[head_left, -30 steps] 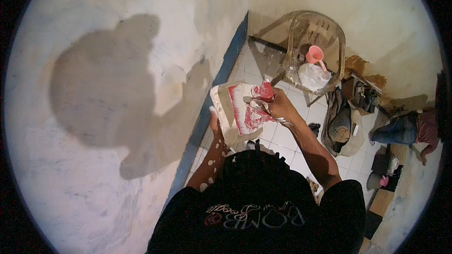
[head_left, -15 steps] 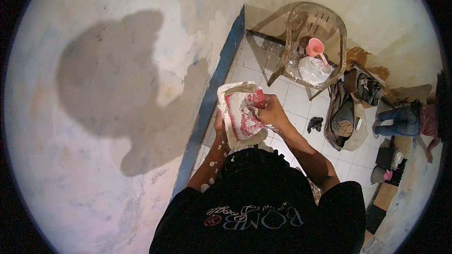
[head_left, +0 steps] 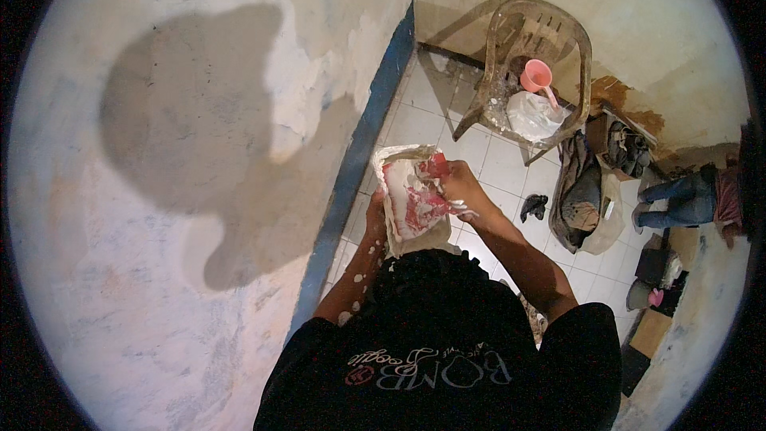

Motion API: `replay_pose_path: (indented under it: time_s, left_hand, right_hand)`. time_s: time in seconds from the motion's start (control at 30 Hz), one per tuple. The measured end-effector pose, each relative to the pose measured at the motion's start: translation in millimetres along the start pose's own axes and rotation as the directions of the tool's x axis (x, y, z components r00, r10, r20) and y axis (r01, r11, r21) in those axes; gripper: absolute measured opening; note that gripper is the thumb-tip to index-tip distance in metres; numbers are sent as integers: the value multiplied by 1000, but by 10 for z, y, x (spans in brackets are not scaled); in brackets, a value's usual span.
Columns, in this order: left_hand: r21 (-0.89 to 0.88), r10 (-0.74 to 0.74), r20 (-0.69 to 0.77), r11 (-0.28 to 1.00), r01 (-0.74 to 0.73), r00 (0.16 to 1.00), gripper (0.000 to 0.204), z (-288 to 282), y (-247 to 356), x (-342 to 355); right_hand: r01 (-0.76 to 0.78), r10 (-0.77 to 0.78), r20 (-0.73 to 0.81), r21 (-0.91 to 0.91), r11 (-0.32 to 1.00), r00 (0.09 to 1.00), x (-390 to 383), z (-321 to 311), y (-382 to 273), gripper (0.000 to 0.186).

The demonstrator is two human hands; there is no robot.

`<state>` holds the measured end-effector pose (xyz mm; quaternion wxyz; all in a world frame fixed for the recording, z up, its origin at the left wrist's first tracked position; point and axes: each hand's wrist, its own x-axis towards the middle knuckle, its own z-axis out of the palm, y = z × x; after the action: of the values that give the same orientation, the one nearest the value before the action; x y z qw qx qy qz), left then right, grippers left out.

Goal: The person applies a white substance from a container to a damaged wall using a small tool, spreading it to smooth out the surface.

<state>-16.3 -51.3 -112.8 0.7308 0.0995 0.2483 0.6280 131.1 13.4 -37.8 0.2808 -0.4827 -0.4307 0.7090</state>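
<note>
In front of my chest is a whitish tub (head_left: pixel 435 241), its rim and sides caked with putty. My left hand (head_left: pixel 375 209) wraps around its left side; the fingers are partly hidden behind the tub. In my right hand (head_left: pixel 463 185) is a wide red putty knife (head_left: pixel 421 209), gripped by its handle and held over the tub's mouth. White putty smears much of the red blade. Some putty also sticks to my right fingers, and white spots dot my left forearm.
A patchy plastered wall (head_left: pixel 183 335) with a blue base strip (head_left: pixel 351 179) rises at my left. Ahead stands a dirty plastic chair (head_left: pixel 588 56) bearing a pink dipper (head_left: pixel 537 74) and white bag (head_left: pixel 533 117). Sacks (head_left: pixel 578 207) lie right; another person (head_left: pixel 690 199) stands beyond.
The tub and putty knife have shifted slightly right and down in view, still in my hands. White putty now covers more of the blade's left part. The other person's legs and arm have moved.
</note>
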Motion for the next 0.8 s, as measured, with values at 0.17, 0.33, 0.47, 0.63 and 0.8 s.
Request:
replay_pose_path:
  time_s: [0.17, 0.33, 0.47, 0.63, 0.8]
  left_hand:
    - [158, -36, -197, 985, 68, 980, 62, 37, -4, -38]
    - [216, -38, -283, 971, 103, 958, 62, 46, 51, -14]
    - [56, -48, -202, 997, 61, 978, 61, -236, 56, 41]
    - [13, -57, -155, 998, 60, 986, 60, -365, 172, 75]
    - [-38, -87, -118, 996, 83, 989, 59, -443, 184, 140]
  right_hand:
    - [69, -65, 58, -66, 995, 996, 114, -115, 192, 20]
    - [-218, 194, 101, 362, 906, 976, 156, -178, 307, 25]
    - [-251, 211, 164, 289, 924, 964, 140, -209, 403, 30]
    - [-70, 71, 10, 314, 947, 997, 8, -116, 239, 29]
    - [272, -280, 0, -238, 932, 960, -72, 27, -7, 17]
